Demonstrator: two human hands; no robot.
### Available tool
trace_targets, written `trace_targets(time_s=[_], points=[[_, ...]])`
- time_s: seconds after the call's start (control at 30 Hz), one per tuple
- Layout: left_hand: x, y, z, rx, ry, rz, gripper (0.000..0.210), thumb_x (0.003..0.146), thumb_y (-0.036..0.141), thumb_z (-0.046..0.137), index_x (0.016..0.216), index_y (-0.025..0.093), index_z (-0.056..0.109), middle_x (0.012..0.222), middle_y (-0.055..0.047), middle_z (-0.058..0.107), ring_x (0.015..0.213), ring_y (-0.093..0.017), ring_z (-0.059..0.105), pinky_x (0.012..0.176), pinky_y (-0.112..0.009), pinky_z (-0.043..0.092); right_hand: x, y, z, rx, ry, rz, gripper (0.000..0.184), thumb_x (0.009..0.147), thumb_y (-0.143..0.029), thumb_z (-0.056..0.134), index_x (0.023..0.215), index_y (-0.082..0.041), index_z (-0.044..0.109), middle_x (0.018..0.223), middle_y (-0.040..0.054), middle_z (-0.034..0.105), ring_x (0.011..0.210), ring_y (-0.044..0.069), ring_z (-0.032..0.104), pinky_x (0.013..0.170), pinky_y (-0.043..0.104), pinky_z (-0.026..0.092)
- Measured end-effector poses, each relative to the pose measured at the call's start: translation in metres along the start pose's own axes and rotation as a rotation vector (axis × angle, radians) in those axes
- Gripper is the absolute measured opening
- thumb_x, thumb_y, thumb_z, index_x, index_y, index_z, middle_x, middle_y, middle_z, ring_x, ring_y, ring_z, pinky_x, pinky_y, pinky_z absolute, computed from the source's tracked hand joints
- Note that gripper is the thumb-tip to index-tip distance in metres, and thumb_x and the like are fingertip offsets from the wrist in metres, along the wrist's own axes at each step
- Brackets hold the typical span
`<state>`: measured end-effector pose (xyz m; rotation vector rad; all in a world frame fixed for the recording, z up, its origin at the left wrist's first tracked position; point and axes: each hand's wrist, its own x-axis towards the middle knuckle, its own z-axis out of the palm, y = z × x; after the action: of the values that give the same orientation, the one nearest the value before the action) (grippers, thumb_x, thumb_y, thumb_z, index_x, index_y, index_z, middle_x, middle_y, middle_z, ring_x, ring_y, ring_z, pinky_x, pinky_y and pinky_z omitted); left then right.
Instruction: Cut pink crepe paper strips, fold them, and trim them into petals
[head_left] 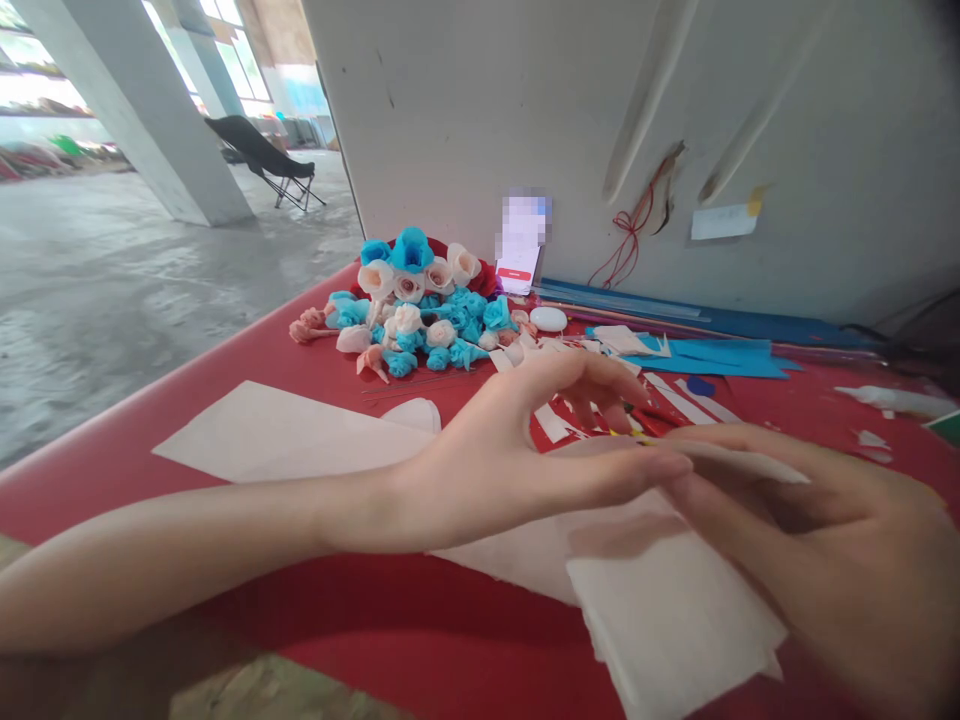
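Note:
My right hand (840, 540) is closed on a folded piece of pale pinkish-white crepe paper (675, 610), its thumb and fingers pinching the upper part. Layers of the paper hang down toward me, and a wider part stretches left under my left hand (517, 450). The left thumb lies along the paper's top edge, its tip meeting my right thumb. My left fingers curve forward, apart from the thumb, with nothing visible between them. Just beyond those fingertips is a small red and yellow object, mostly hidden. Another pale paper sheet (277, 435) lies flat behind my left forearm.
Blue, white and pink paper flowers (435, 310) are heaped at the back of the red table (322, 610). A phone (521, 245) leans on the grey panel behind. Blue paper strips (712, 355), white scraps and a white oval object (548, 319) lie farther right.

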<state>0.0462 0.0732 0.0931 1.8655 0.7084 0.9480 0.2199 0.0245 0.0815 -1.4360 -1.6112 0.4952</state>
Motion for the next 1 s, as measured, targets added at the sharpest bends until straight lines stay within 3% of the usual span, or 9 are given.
trace_targets(time_s=[0.07,0.13,0.2,0.27,0.43,0.53,0.67,0.83,1.0], points=[[0.0,0.0,0.0,0.013,-0.066,-0.126,0.031,0.073,0.038,0.068,0.097,0.02,0.062,0.093,0.0,0.064,0.082,-0.013,0.06,0.067,-0.02,0.048,-0.001,0.002,-0.001,-0.046,0.103,0.014,0.004,0.066,-0.043,0.069,0.066,-0.047,0.068,0.063,-0.0141,0.069,0.052,0.014,0.064,0.04,0.018,0.05],[0.0,0.0,0.0,0.059,-0.141,-0.251,0.03,0.071,0.041,0.068,0.095,0.023,0.064,0.076,0.003,0.064,0.064,-0.011,0.059,0.05,-0.018,0.043,-0.002,0.003,-0.002,-0.065,0.175,0.025,0.004,0.066,-0.042,0.069,0.065,-0.046,0.067,0.065,-0.0143,0.068,0.054,0.013,0.063,0.044,0.018,0.051],[-0.001,0.0,0.001,0.074,-0.177,-0.325,0.027,0.07,0.038,0.068,0.093,0.023,0.066,0.059,0.006,0.057,0.048,-0.008,0.05,0.039,-0.017,0.034,-0.003,0.004,-0.003,-0.059,0.188,0.027,0.005,0.067,-0.04,0.068,0.066,-0.045,0.067,0.064,-0.0142,0.067,0.052,0.012,0.061,0.042,0.018,0.049],[0.0,0.001,0.003,0.036,-0.174,-0.338,0.022,0.071,0.032,0.066,0.09,0.02,0.066,0.055,0.006,0.052,0.045,-0.006,0.045,0.036,-0.016,0.03,-0.001,0.003,-0.005,-0.077,0.168,0.023,0.004,0.068,-0.04,0.067,0.068,-0.044,0.067,0.06,-0.0126,0.066,0.045,0.011,0.056,0.035,0.017,0.043],[0.001,0.0,0.004,-0.25,-0.105,-0.26,0.006,0.074,0.013,0.062,0.08,0.015,0.06,0.062,0.005,0.054,0.055,-0.006,0.051,0.044,-0.013,0.037,0.008,0.007,-0.014,-0.02,-0.067,-0.001,0.017,0.073,-0.047,0.06,0.08,-0.035,0.069,0.06,-0.004,0.066,0.042,0.014,0.057,0.026,0.019,0.039],[0.002,-0.001,0.003,-0.433,-0.086,-0.224,0.014,0.073,0.005,0.06,0.081,0.015,0.056,0.062,0.007,0.053,0.057,-0.005,0.055,0.049,-0.012,0.041,0.013,0.015,-0.019,0.16,-0.159,0.002,0.009,0.073,-0.04,0.063,0.081,-0.035,0.066,0.055,-0.0053,0.064,0.037,0.014,0.055,0.025,0.018,0.04],[0.004,-0.001,0.002,-0.456,-0.063,-0.157,0.015,0.072,-0.002,0.058,0.074,0.014,0.056,0.069,0.006,0.053,0.057,-0.002,0.053,0.048,-0.01,0.041,0.017,0.021,-0.025,0.283,-0.256,0.075,0.014,0.071,-0.032,0.066,0.084,-0.038,0.067,0.058,-0.0047,0.063,0.033,0.012,0.05,0.024,0.02,0.04],[0.003,-0.001,0.0,-0.373,-0.05,-0.063,0.014,0.071,-0.003,0.058,0.074,0.011,0.061,0.08,0.002,0.058,0.074,-0.007,0.057,0.064,-0.013,0.047,0.015,0.016,-0.027,0.418,-0.279,0.132,0.011,0.071,-0.032,0.064,0.078,-0.04,0.069,0.068,-0.0037,0.063,0.036,0.009,0.046,0.028,0.02,0.038],[0.002,-0.001,-0.001,-0.432,-0.088,-0.046,0.017,0.074,-0.004,0.051,0.075,0.009,0.063,0.078,0.0,0.058,0.072,-0.006,0.057,0.062,-0.013,0.046,0.01,0.012,-0.025,0.427,-0.238,0.141,0.014,0.079,-0.033,0.056,0.07,-0.035,0.066,0.054,-0.0027,0.053,0.037,0.008,0.043,0.032,0.018,0.029]])
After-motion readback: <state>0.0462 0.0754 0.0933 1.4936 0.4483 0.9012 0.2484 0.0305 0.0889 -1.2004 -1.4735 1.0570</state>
